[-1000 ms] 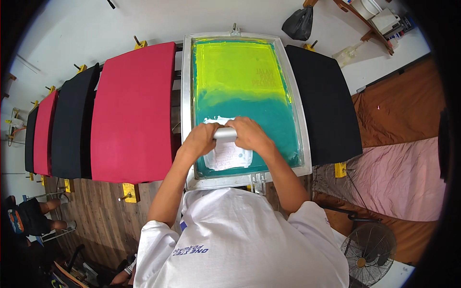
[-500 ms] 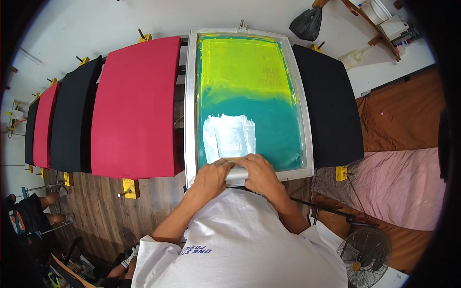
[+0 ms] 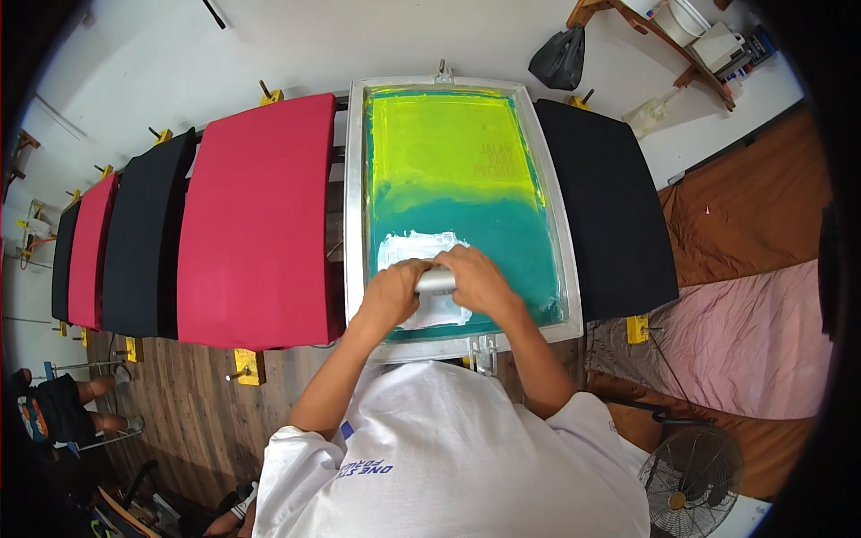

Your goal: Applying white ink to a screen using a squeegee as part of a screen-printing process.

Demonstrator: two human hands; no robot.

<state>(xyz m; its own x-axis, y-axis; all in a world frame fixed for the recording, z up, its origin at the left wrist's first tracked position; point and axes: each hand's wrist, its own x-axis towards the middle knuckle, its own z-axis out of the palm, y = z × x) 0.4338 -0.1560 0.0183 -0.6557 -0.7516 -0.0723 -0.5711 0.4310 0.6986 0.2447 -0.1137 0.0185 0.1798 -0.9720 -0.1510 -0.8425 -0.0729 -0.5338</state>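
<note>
A screen-printing frame (image 3: pixel 356 215) with a pale metal rim lies in front of me. Its mesh (image 3: pixel 502 224) is teal toward me, and the far half has a bright yellow-green layer (image 3: pixel 430 134). On the near left part of the mesh is a patch of white ink (image 3: pixel 439 312). Across that patch lies a squeegee (image 3: pixel 437 282) with a silver, rounded handle. My left hand (image 3: pixel 395 291) grips its left end and my right hand (image 3: pixel 478 276) its right end, fingers curled over the top. The blade's edge is hidden.
Left of the frame stand a red fabric-covered board (image 3: pixel 258 224), a black one (image 3: pixel 143 233) and others beyond. Another black board (image 3: pixel 605 211) is at the right. A metal clamp (image 3: pixel 482 355) sits at the frame's near edge. A fan (image 3: pixel 695 480) stands lower right; a person (image 3: pixel 67 403) is far left.
Both hands have moved away from my body with the squeegee, from the frame's near edge onto the white ink. White ink now shows on the near side of it too. The view has shifted slightly.
</note>
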